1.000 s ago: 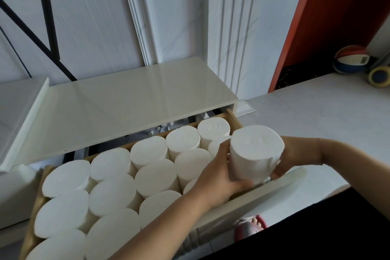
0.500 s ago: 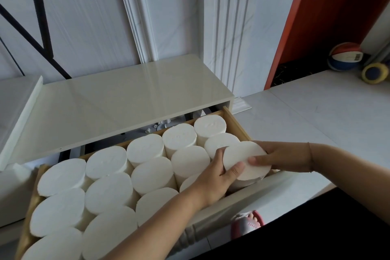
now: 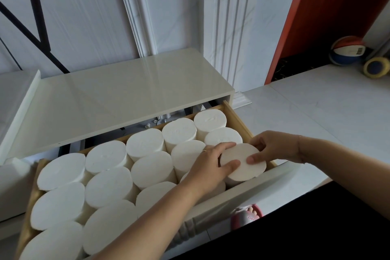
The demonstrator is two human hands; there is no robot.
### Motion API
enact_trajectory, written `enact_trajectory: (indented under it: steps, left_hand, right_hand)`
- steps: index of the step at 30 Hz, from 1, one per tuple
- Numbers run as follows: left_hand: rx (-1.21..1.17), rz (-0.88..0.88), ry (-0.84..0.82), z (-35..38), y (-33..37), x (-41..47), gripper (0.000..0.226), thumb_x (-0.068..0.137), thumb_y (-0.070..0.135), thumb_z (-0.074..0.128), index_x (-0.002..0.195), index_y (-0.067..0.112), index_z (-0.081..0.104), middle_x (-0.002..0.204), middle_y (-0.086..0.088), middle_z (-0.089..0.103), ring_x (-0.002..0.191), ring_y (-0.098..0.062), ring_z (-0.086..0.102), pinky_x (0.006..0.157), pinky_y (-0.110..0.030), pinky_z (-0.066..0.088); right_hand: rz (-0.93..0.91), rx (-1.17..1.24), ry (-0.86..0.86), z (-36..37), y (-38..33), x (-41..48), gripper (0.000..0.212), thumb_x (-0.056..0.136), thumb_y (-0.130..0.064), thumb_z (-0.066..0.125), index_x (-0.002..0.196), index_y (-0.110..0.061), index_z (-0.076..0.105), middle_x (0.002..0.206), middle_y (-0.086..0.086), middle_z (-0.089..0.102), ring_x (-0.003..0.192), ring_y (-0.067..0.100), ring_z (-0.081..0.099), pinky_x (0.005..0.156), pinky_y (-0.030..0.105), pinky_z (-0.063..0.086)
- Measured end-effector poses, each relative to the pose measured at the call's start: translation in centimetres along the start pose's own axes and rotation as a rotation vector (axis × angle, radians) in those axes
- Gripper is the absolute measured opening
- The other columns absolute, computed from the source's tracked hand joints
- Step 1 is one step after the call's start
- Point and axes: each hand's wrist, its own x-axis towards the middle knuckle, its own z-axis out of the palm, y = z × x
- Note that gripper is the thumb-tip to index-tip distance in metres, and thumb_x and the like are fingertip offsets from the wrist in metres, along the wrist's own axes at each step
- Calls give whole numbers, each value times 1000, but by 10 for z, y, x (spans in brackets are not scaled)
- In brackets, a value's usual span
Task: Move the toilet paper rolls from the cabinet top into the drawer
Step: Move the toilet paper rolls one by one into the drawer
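A white toilet paper roll [image 3: 242, 163] stands upright in the front right corner of the open wooden drawer [image 3: 236, 119]. My left hand [image 3: 213, 164] grips its left side with the thumb on its top. My right hand [image 3: 272, 146] holds its right side, fingertips pressing on the top. Several other white rolls [image 3: 109, 183] stand upright and fill the drawer in rows. The glossy cabinet top [image 3: 118, 97] behind the drawer carries no rolls.
The drawer's white front panel [image 3: 259, 188] lies just below my hands. A foot in a pink slipper [image 3: 245, 217] stands on the floor beneath it. A ball [image 3: 347, 50] and a yellow ring [image 3: 376, 67] rest at the far right by a red door frame [image 3: 295, 21].
The roll, held above the drawer's right end by both hands a second ago, has come down into the front right corner. Both hands now press on its top.
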Motion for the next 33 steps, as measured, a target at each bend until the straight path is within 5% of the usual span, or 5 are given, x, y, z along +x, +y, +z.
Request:
enact_trajectory:
  steps: [11, 25, 27, 30, 33]
  left_hand:
    - [158, 42, 45, 2, -1, 3, 49, 84, 41, 64, 130, 43, 49, 107, 7, 35, 105, -11, 32, 91, -21, 22]
    - [188, 49, 34, 3, -1, -1, 50, 85, 35, 64, 131, 45, 47, 103, 16, 38, 113, -19, 36, 100, -25, 27]
    - [154, 53, 39, -3, 1, -10, 50, 87, 37, 61, 134, 40, 44, 106, 24, 38, 119, -15, 35, 102, -28, 27]
    - [206, 41, 122, -17, -10, -33, 51, 88, 45, 56, 136, 41, 41, 134, 11, 43, 126, -9, 30, 102, -26, 23]
    - [382, -9, 76, -33, -29, -66, 63, 86, 65, 38, 143, 41, 25, 151, 13, 26, 135, -2, 13, 110, -29, 15]
  right_hand:
    - [44, -289, 163, 10, -5, 6, 27, 72, -30, 82, 96, -19, 75, 94, -2, 76, 91, 18, 69, 91, 33, 55]
    - [93, -650, 318, 30, -17, 0, 40, 74, -36, 78, 108, -17, 68, 103, 1, 70, 94, 19, 63, 85, 30, 50]
    - [32, -680, 423, 40, -21, -6, 50, 78, -40, 74, 120, -19, 59, 116, -1, 62, 103, 18, 58, 88, 26, 46]
    - [-159, -579, 551, 72, -26, -18, 61, 85, -51, 60, 138, -25, 44, 140, -4, 45, 124, 18, 46, 106, 31, 38]
    - [-163, -628, 505, 113, -31, -21, 79, 82, -74, 19, 149, -33, 21, 158, -11, 20, 147, 11, 14, 120, 32, 5]
